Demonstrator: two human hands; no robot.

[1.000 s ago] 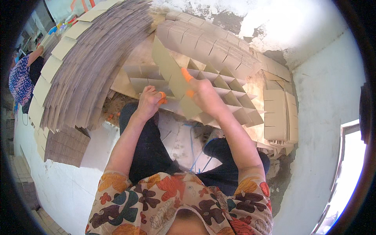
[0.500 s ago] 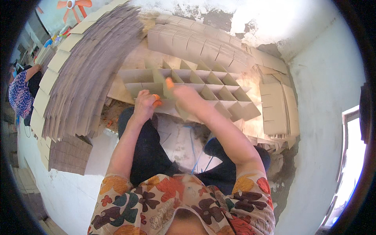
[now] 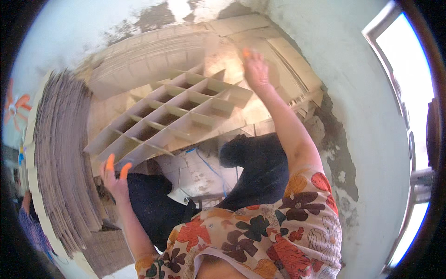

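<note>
Now the grid [image 3: 160, 114] of pale card lies aslant on the board [image 3: 100, 109], in front of the person, its near left end close to the left hand [image 3: 115, 179]. That hand has its thumb and finger spread apart, orange covers [image 3: 110, 162] on their tips, with nothing between them; whether it touches the grid is unclear. Beyond the grid's far right end, the right hand [image 3: 255, 72] reaches out over the board, beside the right pile [image 3: 290, 60] of flat card. It is blurred, so I cannot tell whether its fingers pinch anything; an orange cover shows at its tip.

A long back row [image 3: 144, 58] of card stands behind the grid, and a tall stack [image 3: 62, 158] rises at the left. Further left are an orange fan [image 3: 17, 110] and, at the rim, another person [image 3: 35, 230]. A blue strap [image 3: 211, 167] lies between the dark-clad knees [image 3: 260, 158].
</note>
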